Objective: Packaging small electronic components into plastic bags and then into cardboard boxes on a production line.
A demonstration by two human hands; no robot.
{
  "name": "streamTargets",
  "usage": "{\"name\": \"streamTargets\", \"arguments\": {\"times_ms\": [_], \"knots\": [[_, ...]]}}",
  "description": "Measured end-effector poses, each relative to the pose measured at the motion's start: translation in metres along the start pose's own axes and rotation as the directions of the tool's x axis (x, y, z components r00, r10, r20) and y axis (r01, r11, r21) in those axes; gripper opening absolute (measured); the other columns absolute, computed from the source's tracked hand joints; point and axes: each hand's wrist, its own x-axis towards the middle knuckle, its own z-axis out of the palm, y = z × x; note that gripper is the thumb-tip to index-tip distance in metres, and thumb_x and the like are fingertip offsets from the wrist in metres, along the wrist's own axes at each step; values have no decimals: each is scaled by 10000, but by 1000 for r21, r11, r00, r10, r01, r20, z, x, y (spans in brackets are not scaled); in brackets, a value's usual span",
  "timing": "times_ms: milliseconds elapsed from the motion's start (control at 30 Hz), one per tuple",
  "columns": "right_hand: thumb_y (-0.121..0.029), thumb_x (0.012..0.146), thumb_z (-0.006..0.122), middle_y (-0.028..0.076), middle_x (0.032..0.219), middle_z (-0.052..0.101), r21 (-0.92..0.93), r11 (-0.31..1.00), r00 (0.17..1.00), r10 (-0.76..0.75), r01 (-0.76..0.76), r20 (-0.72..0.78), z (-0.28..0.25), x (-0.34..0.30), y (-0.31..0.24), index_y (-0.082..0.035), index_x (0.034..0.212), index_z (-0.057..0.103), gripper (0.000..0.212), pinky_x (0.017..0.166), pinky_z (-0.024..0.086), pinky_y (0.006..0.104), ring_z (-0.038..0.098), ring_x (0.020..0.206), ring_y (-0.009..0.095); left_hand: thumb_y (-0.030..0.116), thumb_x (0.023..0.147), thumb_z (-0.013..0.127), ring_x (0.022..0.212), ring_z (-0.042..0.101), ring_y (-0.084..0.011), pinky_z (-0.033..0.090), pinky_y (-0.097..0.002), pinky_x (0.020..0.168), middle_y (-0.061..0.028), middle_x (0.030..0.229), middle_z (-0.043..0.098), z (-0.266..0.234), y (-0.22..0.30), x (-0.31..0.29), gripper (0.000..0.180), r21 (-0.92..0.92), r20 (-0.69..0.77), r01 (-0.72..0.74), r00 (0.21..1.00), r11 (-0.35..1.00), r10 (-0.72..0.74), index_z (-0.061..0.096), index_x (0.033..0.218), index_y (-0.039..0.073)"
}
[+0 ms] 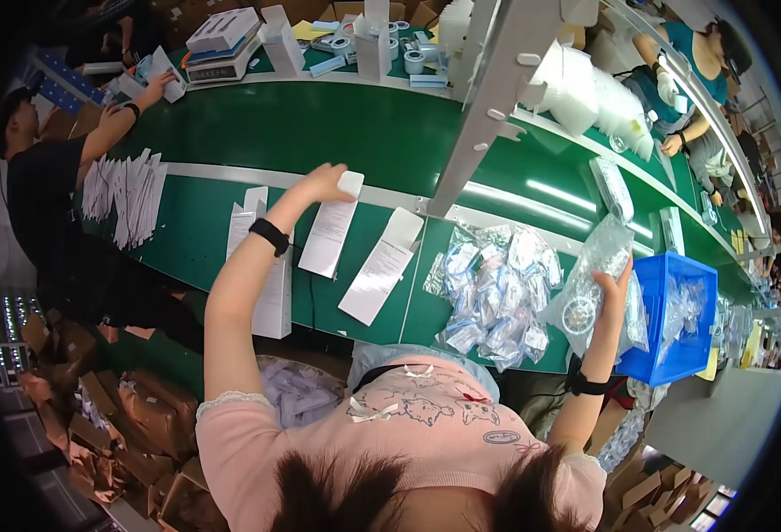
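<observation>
White carton (pixel 323 238) at the left hand (pixel 322 184), clear bubble-wrap pouch (pixel 596 257) in the right hand (pixel 615 288).

The step looks like handling a carton and a pouch together: the left fingers curl at the carton's far end, though how firmly they grip cannot be told, while the right hand holds the pouch between the heap of clear packets (pixel 497 288) and the blue bin (pixel 671 356). The carton lies on the green worktable (pixel 194 217), beside a second white carton (pixel 382 266). The next move seems to call for a sure pinch on the carton's end and a lift that keeps the limp pouch clear of the packets.
</observation>
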Motion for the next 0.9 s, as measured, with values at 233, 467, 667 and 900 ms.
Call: {"name": "streamTargets", "arguments": {"times_ms": [233,467,667,900], "knots": [[10,574,522,112,1219,388,135,990,999,47,-49,19,-10,-18,11,-80,1315,239,798,894,345,307,420,1087,247,260,779,602,906,538,-157,418,-249,773,-92,998,554,-137,106,-56,467,-366,-332,-345,916,865,224,443,1172,63],[-45,579,532,106,1191,407,76,997,999,16,-18,34,4,-34,18,-73,1307,249,782,875,351,306,430,1062,240,307,757,617,823,581,-300,466,-347,686,-193,955,568,-92,113,-178,522,-142,-627,-9,774,990,-83,423,1155,31],[-20,563,546,110,1206,398,74,996,997,51,-55,53,4,-42,30,-77,1312,239,812,887,343,304,417,1082,244,535,742,525,844,573,-398,473,-411,729,-280,947,554,97,-14,-239,869,-384,136,838,467,388,-874,137,1330,26],[21,565,542,114,1211,392,103,985,987,132,-141,91,16,-48,31,-79,1314,234,816,887,346,292,416,1084,241,440,743,575,707,613,-338,496,-417,512,-246,886,572,137,-8,-242,776,-627,-35,720,353,296,-935,200,1310,65]]}}
